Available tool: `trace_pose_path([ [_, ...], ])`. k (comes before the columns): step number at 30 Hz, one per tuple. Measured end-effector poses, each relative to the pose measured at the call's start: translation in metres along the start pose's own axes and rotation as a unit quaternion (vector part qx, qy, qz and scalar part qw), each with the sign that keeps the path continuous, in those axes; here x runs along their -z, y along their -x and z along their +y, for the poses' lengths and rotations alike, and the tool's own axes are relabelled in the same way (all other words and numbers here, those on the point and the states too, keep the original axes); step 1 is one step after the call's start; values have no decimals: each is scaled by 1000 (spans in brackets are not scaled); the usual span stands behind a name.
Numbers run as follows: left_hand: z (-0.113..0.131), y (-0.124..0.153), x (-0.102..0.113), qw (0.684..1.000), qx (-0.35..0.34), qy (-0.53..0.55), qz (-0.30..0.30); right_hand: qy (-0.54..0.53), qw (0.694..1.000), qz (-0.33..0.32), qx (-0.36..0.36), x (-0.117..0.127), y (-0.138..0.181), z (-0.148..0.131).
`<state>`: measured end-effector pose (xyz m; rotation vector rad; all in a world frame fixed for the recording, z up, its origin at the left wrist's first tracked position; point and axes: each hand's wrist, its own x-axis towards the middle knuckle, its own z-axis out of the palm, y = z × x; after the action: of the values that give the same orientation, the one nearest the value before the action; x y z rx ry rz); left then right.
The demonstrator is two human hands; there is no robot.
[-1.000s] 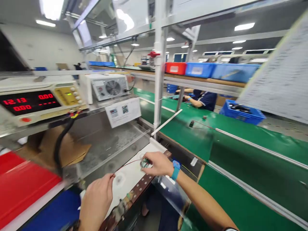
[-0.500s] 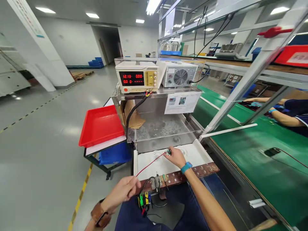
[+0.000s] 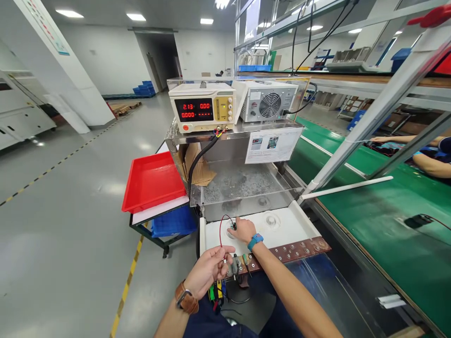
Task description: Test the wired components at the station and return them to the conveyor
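Note:
My right hand (image 3: 244, 230), with a blue wristband, pinches a small circuit board (image 3: 233, 226) over the left part of the white tray (image 3: 289, 223). A thin red wire (image 3: 220, 232) arches up from the board and down to my left hand. My left hand (image 3: 211, 267) faces partly palm up, thumb and forefinger closed on the wire's lower end. Just right of its fingertips, a metal clamp-like fitting (image 3: 235, 266) sits on the brown perforated strip (image 3: 296, 251). Below hang green, yellow and blue clips (image 3: 217, 288). My right fingers hide most of the board.
Beyond the tray is a metal stand with a power supply (image 3: 200, 108) showing red digits and a second unit (image 3: 268, 103). A red bin (image 3: 151, 183) is on a cart at left. A green conveyor (image 3: 380, 211) runs at right, with another person's arm (image 3: 428, 164) over it.
My left hand has moved up and right, closer to my right hand, and the red wire has gone from taut to bowed. My right hand has shifted slightly left with the board.

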<state>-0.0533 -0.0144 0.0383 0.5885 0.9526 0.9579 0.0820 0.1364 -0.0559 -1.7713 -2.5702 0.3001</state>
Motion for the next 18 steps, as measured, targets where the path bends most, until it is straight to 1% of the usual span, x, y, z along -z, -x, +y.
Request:
trace_pose_path([
  [3, -4, -11, -2, 1000, -11, -8, 27, -1, 1000, -1, 4, -1, -2, 1],
  [9, -5, -37, -9, 995, -44, -48, 77, -15, 999, -24, 18, -3, -8, 4],
  [11, -6, -40, -11, 993, -42, -75, 83, -25, 999, -25, 33, -2, -6, 5],
  [14, -11, -42, -12, 987, -27, -131, 85, -31, 996, -22, 79, -4, -2, 6],
  [16, -14, -51, -8, 980, -36, -167, 105, -25, 995, -15, 97, -10, -8, 10],
  [18, -16, -65, -3, 970, -40, -209, 121, -23, 996, -7, 90, -18, -20, 18],
])
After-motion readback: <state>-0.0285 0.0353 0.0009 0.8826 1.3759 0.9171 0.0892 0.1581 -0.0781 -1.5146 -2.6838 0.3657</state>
